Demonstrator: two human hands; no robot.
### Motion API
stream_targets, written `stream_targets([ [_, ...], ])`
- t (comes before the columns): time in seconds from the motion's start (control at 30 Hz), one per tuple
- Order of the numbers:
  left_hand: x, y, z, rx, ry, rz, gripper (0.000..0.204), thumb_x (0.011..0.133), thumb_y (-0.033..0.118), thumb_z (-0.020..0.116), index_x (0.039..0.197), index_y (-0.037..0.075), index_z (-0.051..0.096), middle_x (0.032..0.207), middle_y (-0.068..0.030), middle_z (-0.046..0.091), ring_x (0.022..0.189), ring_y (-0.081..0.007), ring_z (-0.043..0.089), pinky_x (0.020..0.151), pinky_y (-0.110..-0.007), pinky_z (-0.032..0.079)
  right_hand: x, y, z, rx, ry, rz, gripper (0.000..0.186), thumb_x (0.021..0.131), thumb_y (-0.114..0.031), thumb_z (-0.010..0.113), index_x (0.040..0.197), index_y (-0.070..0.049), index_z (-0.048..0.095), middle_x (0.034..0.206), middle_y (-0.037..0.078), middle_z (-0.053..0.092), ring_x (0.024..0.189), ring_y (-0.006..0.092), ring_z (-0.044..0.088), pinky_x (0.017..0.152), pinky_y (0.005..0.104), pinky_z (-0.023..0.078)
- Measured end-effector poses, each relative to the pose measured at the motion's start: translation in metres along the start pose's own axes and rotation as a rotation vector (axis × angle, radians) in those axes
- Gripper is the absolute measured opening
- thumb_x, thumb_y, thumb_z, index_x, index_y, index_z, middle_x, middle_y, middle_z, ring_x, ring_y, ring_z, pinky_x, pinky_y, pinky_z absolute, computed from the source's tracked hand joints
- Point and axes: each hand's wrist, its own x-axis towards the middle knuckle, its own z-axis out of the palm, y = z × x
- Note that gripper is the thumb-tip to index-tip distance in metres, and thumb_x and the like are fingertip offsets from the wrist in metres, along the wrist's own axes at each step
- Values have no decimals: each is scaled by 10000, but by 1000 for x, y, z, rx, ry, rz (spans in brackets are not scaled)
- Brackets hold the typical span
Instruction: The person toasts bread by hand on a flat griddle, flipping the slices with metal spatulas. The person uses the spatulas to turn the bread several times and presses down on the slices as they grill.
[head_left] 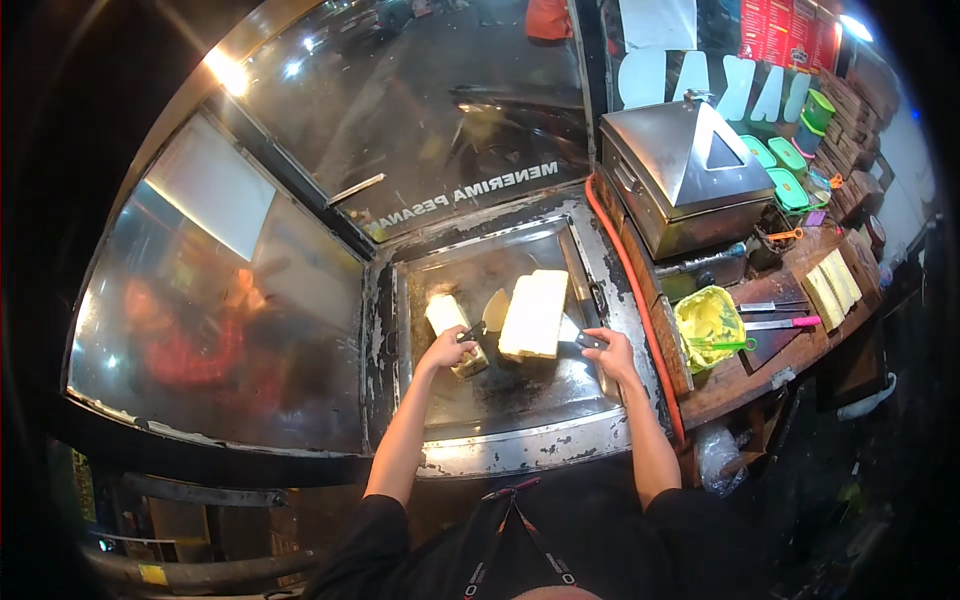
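Note:
A flat metal griddle (520,400) lies before me. My left hand (447,348) is closed round the dark handle of a spatula, whose rounded metal blade (495,309) stands close to the left side of a pale yellow slab of bread (536,312). The slab appears to be two stacked layers, one slightly offset. My right hand (613,352) grips the black handle of a second spatula (571,331); its blade meets the slab's lower right side, and its tip is hidden. Left of the slab, a narrower block of bread (445,314) lies on the griddle, partly behind my left hand.
Glass panels border the griddle left and far. Along its right runs an orange hose (640,290). Beyond it stand a metal box with a peaked lid (680,165), a yellow tub of spread (706,325), a pink-handled knife (785,323), bread slices (832,287) and green-lidded containers (788,188).

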Motion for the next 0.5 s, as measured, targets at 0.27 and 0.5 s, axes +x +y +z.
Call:
stream_targets([
  [0.27,-28,23,-11,427,171,25,252,753,118,599,969,-8,571,736,-136,663,710,-213,642,672,-333,481,25,-34,28,-379,-109,-113,409,602,-199,765,996,-170,660,925,80,662,842,248,627,774,330,470],
  [0.5,-38,11,7,458,271,113,257,775,128,579,987,-14,555,692,-131,648,607,-200,626,567,-320,473,15,-55,4,-672,76,-118,340,611,-179,732,942,-139,667,861,126,659,813,276,633,733,385,493],
])
